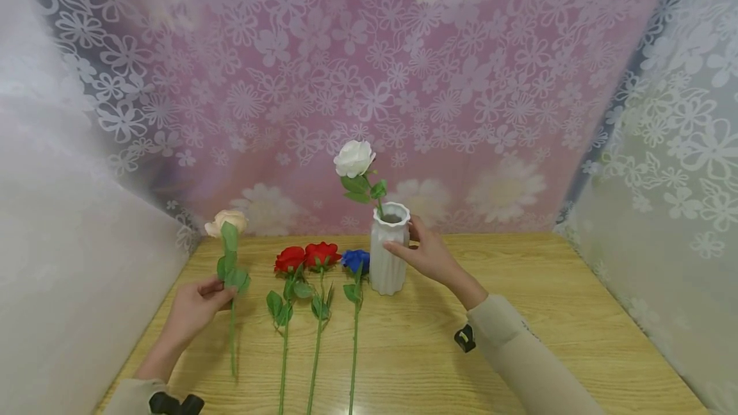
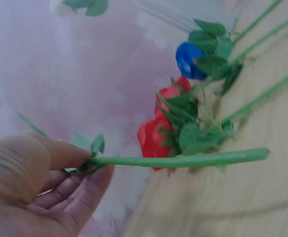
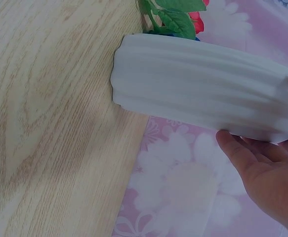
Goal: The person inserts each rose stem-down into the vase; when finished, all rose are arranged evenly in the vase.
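Note:
My left hand (image 1: 196, 305) pinches the green stem of a cream rose (image 1: 227, 223) between thumb and fingers, bloom up, at the table's left. In the left wrist view the lower stem (image 2: 183, 161) sticks out past the fingertips. A ribbed white vase (image 1: 387, 258) stands upright, and my right hand (image 1: 429, 253) grips its upper right side, thumb in front and fingers behind. One white rose (image 1: 354, 159) leans left out of the vase's mouth. In the right wrist view the vase wall (image 3: 198, 84) fills the middle, and the hand (image 3: 267, 173) touches it near the top.
Two red roses (image 1: 321, 253) and a blue rose (image 1: 355, 260) lie side by side on the wooden table (image 1: 519, 338), left of the vase, stems towards me. Behind the table hangs a pink flowered curtain (image 1: 375, 82). Pale side walls (image 1: 69, 242) flank it.

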`<state>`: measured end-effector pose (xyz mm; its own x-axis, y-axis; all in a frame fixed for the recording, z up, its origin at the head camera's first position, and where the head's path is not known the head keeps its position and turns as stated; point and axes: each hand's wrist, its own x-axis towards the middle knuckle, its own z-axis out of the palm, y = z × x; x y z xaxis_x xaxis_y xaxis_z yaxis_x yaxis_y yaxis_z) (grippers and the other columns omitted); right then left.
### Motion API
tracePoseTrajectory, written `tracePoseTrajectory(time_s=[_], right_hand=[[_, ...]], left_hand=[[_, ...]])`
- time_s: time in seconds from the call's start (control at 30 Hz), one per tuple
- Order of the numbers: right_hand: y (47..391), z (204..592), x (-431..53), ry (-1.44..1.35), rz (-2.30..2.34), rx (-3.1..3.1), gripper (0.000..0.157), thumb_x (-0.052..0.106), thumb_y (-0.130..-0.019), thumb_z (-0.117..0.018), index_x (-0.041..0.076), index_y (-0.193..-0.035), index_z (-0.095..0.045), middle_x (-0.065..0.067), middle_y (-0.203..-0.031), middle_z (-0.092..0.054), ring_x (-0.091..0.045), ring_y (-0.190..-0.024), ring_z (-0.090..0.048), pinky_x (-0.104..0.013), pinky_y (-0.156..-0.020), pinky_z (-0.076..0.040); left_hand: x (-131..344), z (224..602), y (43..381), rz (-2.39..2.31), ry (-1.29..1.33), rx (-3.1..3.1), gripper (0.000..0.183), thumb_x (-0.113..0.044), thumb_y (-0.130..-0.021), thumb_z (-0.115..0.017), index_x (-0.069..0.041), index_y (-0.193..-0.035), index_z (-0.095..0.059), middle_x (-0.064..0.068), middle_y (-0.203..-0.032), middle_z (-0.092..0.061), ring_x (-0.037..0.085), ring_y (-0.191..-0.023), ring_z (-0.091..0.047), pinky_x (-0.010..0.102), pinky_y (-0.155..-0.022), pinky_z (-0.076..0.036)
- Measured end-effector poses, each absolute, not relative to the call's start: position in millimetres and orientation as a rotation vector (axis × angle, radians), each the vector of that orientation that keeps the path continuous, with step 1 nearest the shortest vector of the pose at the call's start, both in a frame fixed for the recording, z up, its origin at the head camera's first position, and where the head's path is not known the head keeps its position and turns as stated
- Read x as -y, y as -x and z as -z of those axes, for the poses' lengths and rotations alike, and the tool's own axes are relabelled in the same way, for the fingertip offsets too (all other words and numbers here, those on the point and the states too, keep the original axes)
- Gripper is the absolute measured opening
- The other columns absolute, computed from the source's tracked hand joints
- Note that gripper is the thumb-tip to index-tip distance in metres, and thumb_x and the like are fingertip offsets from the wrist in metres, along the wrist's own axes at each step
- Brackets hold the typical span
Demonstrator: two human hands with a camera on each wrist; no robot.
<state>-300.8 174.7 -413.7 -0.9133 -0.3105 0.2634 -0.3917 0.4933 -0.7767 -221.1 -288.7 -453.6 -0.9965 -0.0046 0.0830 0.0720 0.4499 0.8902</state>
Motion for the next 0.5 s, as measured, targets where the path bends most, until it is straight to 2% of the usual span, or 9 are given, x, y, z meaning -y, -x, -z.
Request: tracePoseTrajectory(time_s=[0.13, 0.23, 0.37, 0.43, 0.5], right_hand=[[301, 414, -175, -0.627, -1.407, 2.633, 0.083, 0.046, -0.099, -0.073, 0.025, -0.166, -0.029, -0.017, -0.154, -0.057, -0.038, -0.133, -0.063, -0.057, -0.100, -0.060], [301, 415, -175, -0.634, -1.409, 2.626, 0.082, 0.044, -0.100, -0.073, 0.025, -0.166, -0.029, -0.018, -0.155, -0.056, -0.039, -0.134, -0.063, -0.058, -0.100, -0.060], [302, 415, -176, -0.643, -1.412, 2.619, 0.081, 0.042, -0.100, -0.073, 0.024, -0.166, -0.029, -0.019, -0.155, -0.056, -0.039, -0.134, -0.063, -0.058, -0.100, -0.060], [301, 415, -176, -0.644, -1.419, 2.615, 0.081, 0.042, -0.100, -0.074, 0.025, -0.165, -0.030, -0.018, -0.154, -0.056, -0.039, -0.133, -0.063, -0.058, -0.100, -0.060], [301, 414, -175, -0.644, -1.422, 2.616, 0.081, 0.042, -0.100, -0.074, 0.025, -0.165, -0.031, -0.018, -0.154, -0.057, -0.039, -0.133, -0.064, -0.057, -0.099, -0.060]], left_hand=[[279, 442, 222, 1.597, 0.060, 2.548, 0.049, -0.022, -0.104, -0.069, 0.011, -0.140, -0.060, 0.024, -0.117, -0.076, 0.003, -0.087, -0.075, 0.021, -0.080, -0.062], [272, 435, 225, 1.613, 0.032, 2.500, 0.049, -0.026, -0.104, -0.071, 0.008, -0.138, -0.064, 0.009, -0.107, -0.080, 0.002, -0.084, -0.075, 0.017, -0.078, -0.060], [260, 425, 231, 1.688, 0.002, 2.432, 0.051, -0.029, -0.103, -0.072, 0.007, -0.138, -0.065, -0.014, -0.097, -0.078, 0.000, -0.084, -0.075, 0.014, -0.079, -0.059], [253, 420, 235, 1.752, -0.005, 2.389, 0.052, -0.029, -0.103, -0.072, 0.006, -0.140, -0.063, -0.018, -0.098, -0.077, -0.001, -0.086, -0.075, 0.016, -0.081, -0.060], [246, 414, 238, 1.834, -0.004, 2.335, 0.053, -0.027, -0.103, -0.072, 0.005, -0.143, -0.061, -0.012, -0.108, -0.078, -0.001, -0.088, -0.075, 0.019, -0.085, -0.062]])
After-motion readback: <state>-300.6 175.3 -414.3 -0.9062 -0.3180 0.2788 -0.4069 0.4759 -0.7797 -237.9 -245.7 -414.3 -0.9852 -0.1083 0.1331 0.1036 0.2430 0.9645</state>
